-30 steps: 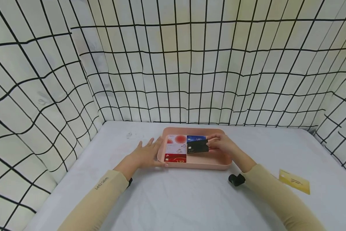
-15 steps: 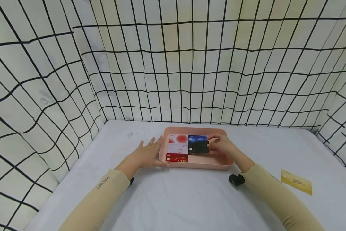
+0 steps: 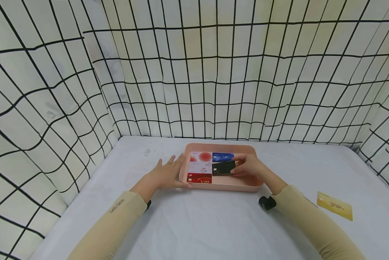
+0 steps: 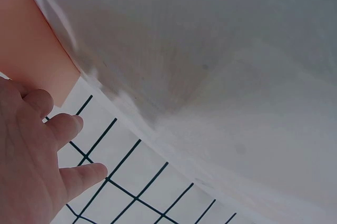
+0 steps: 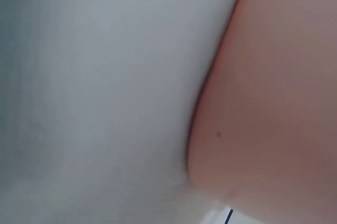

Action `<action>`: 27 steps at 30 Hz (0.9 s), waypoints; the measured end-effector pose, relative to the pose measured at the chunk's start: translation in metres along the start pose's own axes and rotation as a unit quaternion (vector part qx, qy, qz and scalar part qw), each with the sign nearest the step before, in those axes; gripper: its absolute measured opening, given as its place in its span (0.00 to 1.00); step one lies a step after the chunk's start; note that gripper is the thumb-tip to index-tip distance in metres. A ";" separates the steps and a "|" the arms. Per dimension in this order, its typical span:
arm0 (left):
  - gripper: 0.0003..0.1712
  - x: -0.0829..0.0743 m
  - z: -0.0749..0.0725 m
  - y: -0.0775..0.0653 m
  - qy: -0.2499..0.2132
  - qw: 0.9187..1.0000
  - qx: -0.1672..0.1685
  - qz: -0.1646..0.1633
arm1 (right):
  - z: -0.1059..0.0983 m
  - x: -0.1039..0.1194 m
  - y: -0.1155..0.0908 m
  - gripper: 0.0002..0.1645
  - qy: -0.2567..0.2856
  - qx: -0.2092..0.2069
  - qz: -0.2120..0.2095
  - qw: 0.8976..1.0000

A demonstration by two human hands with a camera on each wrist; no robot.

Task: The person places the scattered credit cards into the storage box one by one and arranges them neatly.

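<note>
In the head view a pink tray (image 3: pixel 221 187) stands on the white-covered table. My left hand (image 3: pixel 164 176), fingers spread, rests against its left side; in the left wrist view the fingertips lie along the tray wall (image 4: pixel 37 40). My right hand (image 3: pixel 249 166) reaches over the right side and pinches the right end of a black VIP card (image 3: pixel 223 168). That card lies just in front of a blue VIP card (image 3: pixel 222 156). Left of them are a white card with red circles (image 3: pixel 201 156), a pale patterned card (image 3: pixel 199 167) and a red VIP card (image 3: pixel 199 178).
A yellow card (image 3: pixel 335 206) lies on the table (image 3: pixel 214 227) beyond the right forearm. Black grid netting (image 3: pixel 227 83) over white cloth encloses the back and sides. The right wrist view mostly shows the tray's outer wall (image 5: pixel 263 103).
The right hand has brought the black card slightly nearer and lower, so more of the blue card shows behind it. The left hand stays at the tray's side.
</note>
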State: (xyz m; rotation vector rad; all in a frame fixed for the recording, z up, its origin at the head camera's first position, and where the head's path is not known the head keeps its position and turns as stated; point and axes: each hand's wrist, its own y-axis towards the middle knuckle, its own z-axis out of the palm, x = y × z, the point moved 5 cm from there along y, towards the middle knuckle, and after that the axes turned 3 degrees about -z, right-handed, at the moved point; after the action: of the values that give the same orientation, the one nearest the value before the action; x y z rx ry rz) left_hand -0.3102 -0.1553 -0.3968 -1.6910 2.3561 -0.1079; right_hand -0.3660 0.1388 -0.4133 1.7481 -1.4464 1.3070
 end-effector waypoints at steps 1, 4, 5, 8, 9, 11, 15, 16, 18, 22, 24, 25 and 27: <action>0.69 0.000 0.000 0.000 0.000 1.000 -0.001 0.001 | -0.001 0.001 -0.001 0.36 -0.017 0.000 -0.004 1.000; 0.69 0.000 0.000 -0.001 0.000 1.000 0.001 0.000 | -0.002 0.002 -0.003 0.38 -0.060 -0.001 -0.010 0.998; 0.69 -0.001 0.000 -0.001 0.000 1.000 0.001 0.000 | -0.002 0.003 -0.004 0.38 -0.066 0.000 -0.011 0.998; 0.69 -0.001 0.000 0.000 0.001 1.000 0.002 -0.003 | -0.003 0.003 -0.005 0.38 -0.070 0.000 -0.011 0.998; 0.69 -0.001 0.000 0.000 0.001 1.000 0.001 -0.003 | -0.003 0.003 -0.005 0.38 -0.075 0.000 -0.013 0.997; 0.69 0.000 0.000 0.000 0.001 1.000 0.001 -0.005 | -0.003 0.003 -0.004 0.38 -0.088 -0.002 -0.019 0.996; 0.70 0.000 0.000 0.001 0.000 1.000 -0.001 -0.005 | -0.002 0.003 -0.002 0.37 -0.119 -0.005 -0.030 0.992; 0.70 0.000 0.000 0.000 0.000 1.000 -0.001 -0.005 | -0.002 0.003 -0.001 0.37 -0.125 -0.005 -0.031 0.992; 0.70 0.000 0.000 0.000 -0.001 1.000 -0.001 -0.005 | -0.001 0.003 -0.001 0.36 -0.136 -0.004 -0.033 0.990; 0.70 0.000 0.000 0.000 -0.003 1.000 0.001 -0.007 | 0.001 0.006 -0.002 0.37 -0.158 0.007 -0.048 0.986; 0.70 0.000 0.000 0.001 -0.004 1.000 0.001 -0.008 | 0.002 0.008 -0.003 0.36 -0.174 0.012 -0.059 0.983; 0.70 0.000 0.000 0.001 -0.004 1.000 0.001 -0.008 | 0.003 0.009 -0.003 0.36 -0.179 0.014 -0.063 0.982; 0.70 0.000 0.000 0.001 -0.003 1.000 0.002 -0.007 | 0.003 0.011 -0.004 0.36 -0.193 0.016 -0.072 0.978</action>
State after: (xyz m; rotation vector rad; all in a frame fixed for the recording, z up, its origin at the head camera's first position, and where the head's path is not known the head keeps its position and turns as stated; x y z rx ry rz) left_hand -0.3109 -0.1549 -0.3965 -1.7049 2.3389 -0.1101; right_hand -0.3619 0.1327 -0.4043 2.1730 -1.4689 0.9566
